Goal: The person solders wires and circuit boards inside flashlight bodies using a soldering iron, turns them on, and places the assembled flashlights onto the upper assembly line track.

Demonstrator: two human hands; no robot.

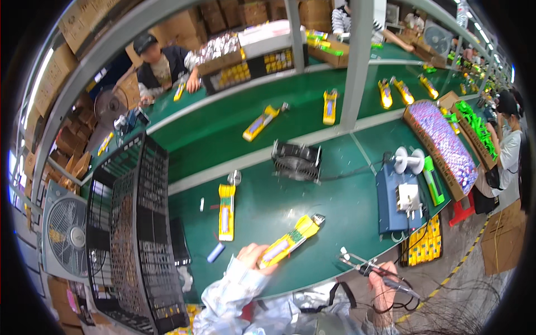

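While the left hand point(254, 255) grasped the lower end of a yellow housing point(301, 233), the right hand point(384, 282) was closed around a slim soldering tool point(401, 288) with a metal stem and a dark cord. Both were on the wearer's side of the small black fan point(297, 161), the housing slanting up toward a shiny metal tip; whether it rested on the bench point(346, 192) could not be told. It would probably have handled as light and stiff, its smooth shell a little slippery. The greenish strip and pale purple cylinder inside seemed the fragile parts, so its outer side walls looked the safest hold.

To the near left of the fan lay a loose blue cylinder, point(216, 252) smooth and rounded, and a second yellow housing, point(226, 209) long and open-faced, with a round metallic end. Further left of the fan stood a black crate point(159, 229) of latticed plastic. Right of the fan was a boxy blue unit point(388, 195) beside a white flanged spool point(409, 161). Beyond the fan, more yellow housings point(262, 123) lay on a flat green surface point(206, 125).
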